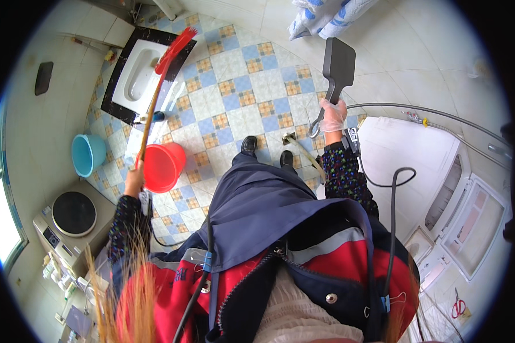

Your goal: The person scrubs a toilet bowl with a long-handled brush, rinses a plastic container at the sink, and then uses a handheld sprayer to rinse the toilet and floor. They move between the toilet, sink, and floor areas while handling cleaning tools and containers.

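My left hand (134, 180) is closed round the wooden handle of a broom (153, 108). Its red bristles slant up over the corner of a squat toilet (120, 94). Just beside this hand a red bucket (176, 160) stands on the tiles, partly behind the handle. My right hand (333, 117), in a clear plastic glove, grips the handle of a dark grey, flat paddle-shaped thing (340, 64). The paddle points away from me, and a loop shows at the handle's lower end. Which kind of tool it is I cannot tell.
A light blue bucket (97, 151) stands at the left wall, near a washing machine (47, 223) with a round black door. To my right is a large white appliance (400, 166), with a grey hose (429, 106) above it. White-and-blue cloth (332, 20) hangs at the top. Red-handled scissors (458, 308) hang lower right.
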Motion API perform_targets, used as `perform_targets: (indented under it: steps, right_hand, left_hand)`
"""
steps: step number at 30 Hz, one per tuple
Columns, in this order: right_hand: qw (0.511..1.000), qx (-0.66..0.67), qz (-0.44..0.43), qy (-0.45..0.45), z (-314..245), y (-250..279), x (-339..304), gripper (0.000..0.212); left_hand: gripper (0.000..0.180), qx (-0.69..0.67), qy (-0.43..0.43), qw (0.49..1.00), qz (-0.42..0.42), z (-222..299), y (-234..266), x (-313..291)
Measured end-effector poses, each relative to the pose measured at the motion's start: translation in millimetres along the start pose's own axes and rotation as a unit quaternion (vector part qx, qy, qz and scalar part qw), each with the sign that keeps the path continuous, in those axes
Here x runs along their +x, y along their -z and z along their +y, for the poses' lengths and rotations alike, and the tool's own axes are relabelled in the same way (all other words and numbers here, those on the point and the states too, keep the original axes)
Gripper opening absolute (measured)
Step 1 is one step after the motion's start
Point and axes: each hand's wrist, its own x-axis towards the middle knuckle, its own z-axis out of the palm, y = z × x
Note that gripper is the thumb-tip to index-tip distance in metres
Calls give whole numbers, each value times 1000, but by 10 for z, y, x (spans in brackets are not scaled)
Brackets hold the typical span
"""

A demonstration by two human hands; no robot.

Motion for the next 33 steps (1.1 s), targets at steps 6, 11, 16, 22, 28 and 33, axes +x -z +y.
perform_targets:
  steps: [6, 11, 16, 22, 28, 33]
  right_hand:
    - [997, 56, 11, -59, 210, 110, 94, 12]
    - [992, 83, -55, -79, 417, 530, 112, 10]
    - [997, -17, -52, -45, 695, 1084, 179, 7]
    - [981, -107, -127, -102, 748, 1355, 273, 17]
    - [975, -86, -116, -168, 718, 1381, 252, 13]
    - [979, -96, -134, -118, 804, 1356, 160, 27]
  left_hand:
    - [59, 40, -14, 999, -28, -154, -752, -1370]
    - [60, 83, -99, 990, -54, 19, -1602, -1864]
    - [47, 127, -122, 983, -43, 523, -2402, -2161]
    - [35, 107, -115, 988, -11, 815, -3032, -2613]
    - [30, 116, -117, 986, 2, 839, -3535, -2869]
    - [31, 89, -103, 991, -15, 659, -3551, -2803]
